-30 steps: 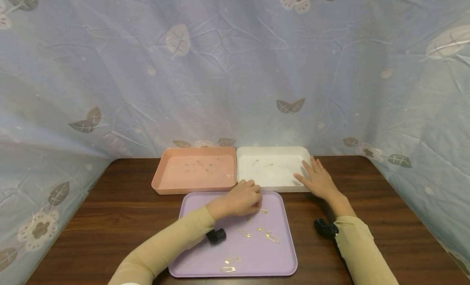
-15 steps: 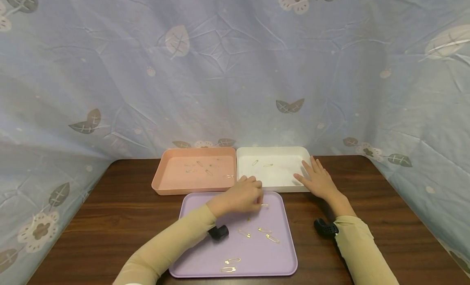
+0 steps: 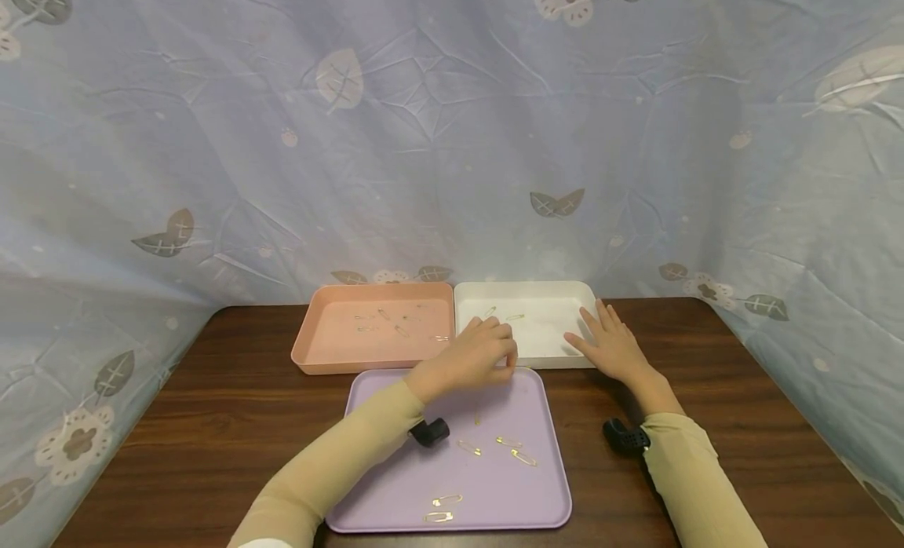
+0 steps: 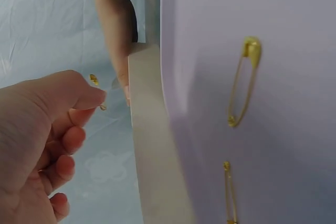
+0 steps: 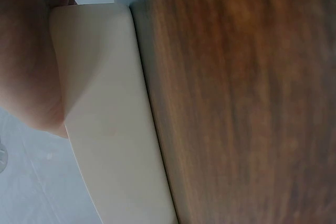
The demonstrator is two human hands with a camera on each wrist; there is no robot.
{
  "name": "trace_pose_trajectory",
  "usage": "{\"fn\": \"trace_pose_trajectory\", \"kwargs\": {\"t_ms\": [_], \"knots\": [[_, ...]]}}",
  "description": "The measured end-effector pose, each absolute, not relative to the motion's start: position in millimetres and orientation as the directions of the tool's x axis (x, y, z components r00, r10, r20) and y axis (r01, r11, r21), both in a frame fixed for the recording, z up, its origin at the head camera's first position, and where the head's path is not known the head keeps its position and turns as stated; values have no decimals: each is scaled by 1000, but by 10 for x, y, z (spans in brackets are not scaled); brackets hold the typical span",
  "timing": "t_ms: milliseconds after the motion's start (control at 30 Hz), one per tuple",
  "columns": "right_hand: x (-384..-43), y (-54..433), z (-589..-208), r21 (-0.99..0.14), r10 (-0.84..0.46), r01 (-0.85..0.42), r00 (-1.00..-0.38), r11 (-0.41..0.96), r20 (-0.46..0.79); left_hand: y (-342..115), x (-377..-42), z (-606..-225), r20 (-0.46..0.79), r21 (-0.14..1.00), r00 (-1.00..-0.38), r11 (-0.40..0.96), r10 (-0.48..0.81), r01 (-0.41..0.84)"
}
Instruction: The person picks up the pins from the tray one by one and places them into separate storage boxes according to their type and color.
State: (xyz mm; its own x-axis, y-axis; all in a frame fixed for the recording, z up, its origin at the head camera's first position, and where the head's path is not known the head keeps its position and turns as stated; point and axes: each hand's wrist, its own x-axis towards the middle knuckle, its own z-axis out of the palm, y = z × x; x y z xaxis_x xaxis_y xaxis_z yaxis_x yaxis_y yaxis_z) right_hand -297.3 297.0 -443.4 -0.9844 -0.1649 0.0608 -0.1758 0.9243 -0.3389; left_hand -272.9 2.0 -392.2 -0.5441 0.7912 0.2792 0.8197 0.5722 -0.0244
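Note:
My left hand (image 3: 468, 359) is over the far edge of the purple tray (image 3: 508, 493), close to the front wall of the white tray (image 3: 554, 340). Between thumb and forefinger it pinches a gold safety pin (image 4: 94, 80), partly covered by the thumb in the left wrist view. Several gold safety pins (image 3: 469, 447) lie spread on the purple tray. Two more pins (image 3: 515, 317) lie inside the white tray. With its fingers spread, my right hand (image 3: 614, 348) rests on the white tray's right edge; the right wrist view shows it against the rim.
A pink tray (image 3: 332, 344) holding several safety pins adjoins the white tray on its left. All the trays sit on a dark wooden table (image 3: 191, 422). A patterned cloth (image 3: 452, 155) hangs behind and along the sides.
My left hand has picked up a safety pin from the far part of the purple tray and moved forward toward the white tray. The right hand has stayed where it was.

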Motion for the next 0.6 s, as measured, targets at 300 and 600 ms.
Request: {"fn": "trace_pose_trajectory", "kwargs": {"t_ms": [300, 600], "knots": [[-2976, 2964, -4427, -336, -157, -167, -986, 927, 57, 101, -2820, -3852, 346, -5, -551, 589, 760, 808], [-2973, 2960, -4427, -330, -152, -161, -987, 930, 54, 200, -2967, -3774, 369, 20, -598, 637, 711, 770]]}}
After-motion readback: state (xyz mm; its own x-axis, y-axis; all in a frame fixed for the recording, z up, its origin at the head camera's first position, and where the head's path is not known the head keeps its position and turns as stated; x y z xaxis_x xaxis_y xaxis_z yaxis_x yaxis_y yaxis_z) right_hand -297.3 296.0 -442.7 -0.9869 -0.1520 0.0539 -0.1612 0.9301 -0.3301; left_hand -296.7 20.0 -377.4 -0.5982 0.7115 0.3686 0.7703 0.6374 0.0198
